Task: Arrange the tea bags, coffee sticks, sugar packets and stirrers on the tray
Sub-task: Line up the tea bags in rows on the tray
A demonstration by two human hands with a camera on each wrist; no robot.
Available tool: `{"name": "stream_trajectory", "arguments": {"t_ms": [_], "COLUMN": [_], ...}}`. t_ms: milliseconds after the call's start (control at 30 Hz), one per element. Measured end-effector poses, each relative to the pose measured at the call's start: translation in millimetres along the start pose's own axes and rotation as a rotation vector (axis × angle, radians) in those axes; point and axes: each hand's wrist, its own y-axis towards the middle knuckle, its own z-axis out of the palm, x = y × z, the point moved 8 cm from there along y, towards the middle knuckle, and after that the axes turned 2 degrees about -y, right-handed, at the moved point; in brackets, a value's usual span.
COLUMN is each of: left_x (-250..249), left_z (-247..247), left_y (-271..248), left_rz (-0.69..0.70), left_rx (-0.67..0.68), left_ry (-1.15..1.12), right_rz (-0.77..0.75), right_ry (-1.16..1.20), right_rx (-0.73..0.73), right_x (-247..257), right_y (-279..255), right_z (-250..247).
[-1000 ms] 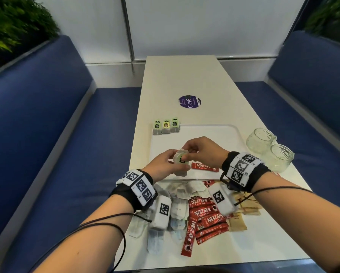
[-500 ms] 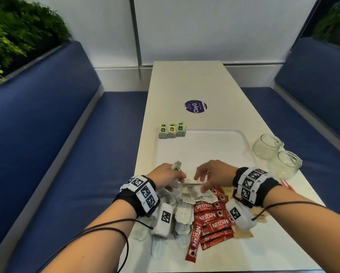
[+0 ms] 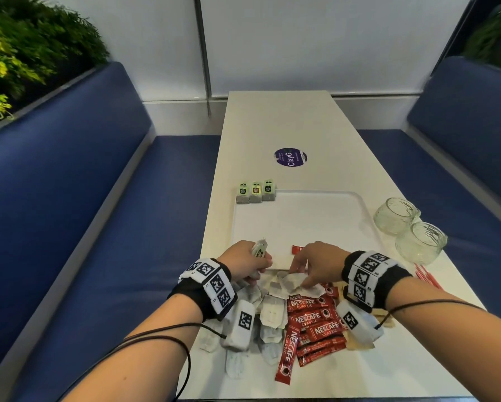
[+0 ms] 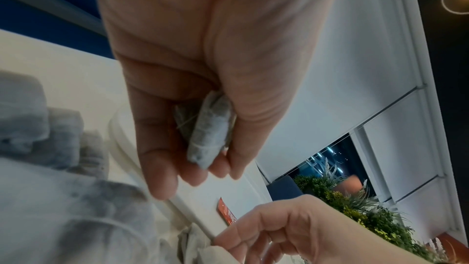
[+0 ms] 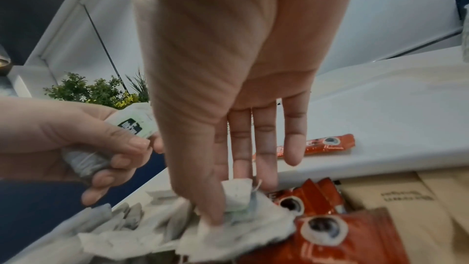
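My left hand [image 3: 258, 265] grips a tea bag [image 4: 210, 127] with a green tag [image 5: 134, 125] just over the near edge of the white tray [image 3: 365, 216]. My right hand [image 3: 303, 281] reaches down into the loose pile of tea bags [image 3: 272, 314], its thumb and forefinger pinching one tea bag [image 5: 236, 194] there. Three tagged tea bags [image 3: 256, 192] stand in a row at the tray's far left corner. One red coffee stick [image 3: 297, 249] lies on the tray near its front edge. More coffee sticks [image 3: 316, 317] and brown sugar packets [image 5: 396, 194] lie under my right wrist.
Two empty glass jars [image 3: 395, 216] stand right of the tray. Red stirrers [image 3: 426, 278] lie by the table's right edge behind my right wrist. A purple sticker [image 3: 290, 157] is on the table beyond the tray. Blue benches flank the table.
Both hands drew back from over the tray and parted. The left hand kept its tea bag; the right hand dropped onto the tea bag pile.
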Motion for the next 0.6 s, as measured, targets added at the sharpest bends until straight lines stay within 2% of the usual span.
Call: {"name": "stream_trajectory", "arguments": {"t_ms": [100,233,433,600], "left_x": [-2.4,-8.9,-10.5,-21.6], "left_z": [-1.3,-2.6,3.6,17.8], "left_y": [0.6,1.7,4.0,2.7], "left_rz": [0.022,0.073,0.134,0.245], "left_rx": [-0.006,-0.024,0.027,-0.008], "left_ry": [0.016,0.046,0.267,0.248], "right_rz": [-0.009,0.007,0.005,-0.029], "right_ry": [0.097,0.100,0.243,0.356], "right_rx": [-0.048,-0.073,-0.131,-0.131], "right_x": [-0.1,-2.3,-1.3,12.8], "right_y": [-1.3,-3.5,-5.2,-7.3], "right_z": [-6.2,-13.9,-24.6,-30.7]}}
